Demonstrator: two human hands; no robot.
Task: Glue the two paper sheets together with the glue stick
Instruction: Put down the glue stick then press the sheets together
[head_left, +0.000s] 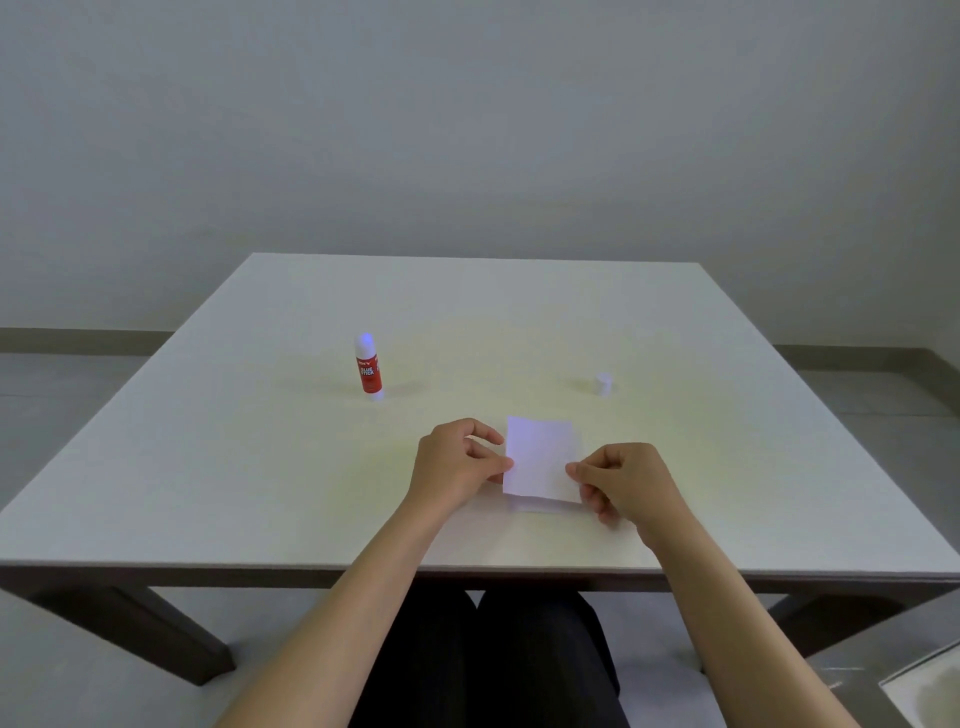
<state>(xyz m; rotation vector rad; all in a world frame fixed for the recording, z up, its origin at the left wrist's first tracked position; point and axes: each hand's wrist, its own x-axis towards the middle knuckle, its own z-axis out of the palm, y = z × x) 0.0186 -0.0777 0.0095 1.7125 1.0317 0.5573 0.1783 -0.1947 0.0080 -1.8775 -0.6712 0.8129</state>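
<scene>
Paper sheets (542, 457) lie near the table's (208, 441) six o'clock edge, pinched at nine by left hand (457, 465) and three by right hand (626, 483), probably aligning them; uncapped glue stick (368, 367) stands at ten

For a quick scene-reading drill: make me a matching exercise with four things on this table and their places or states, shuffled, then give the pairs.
Things:
1. glue stick
2. white cap
3. paper sheet
4. table

Places or states:
A. pinched at both side edges by the left hand and right hand
B. standing upright, uncapped, far left
C. bearing everything else
D. sitting alone, far right

Pairs: 1-B, 2-D, 3-A, 4-C
</scene>
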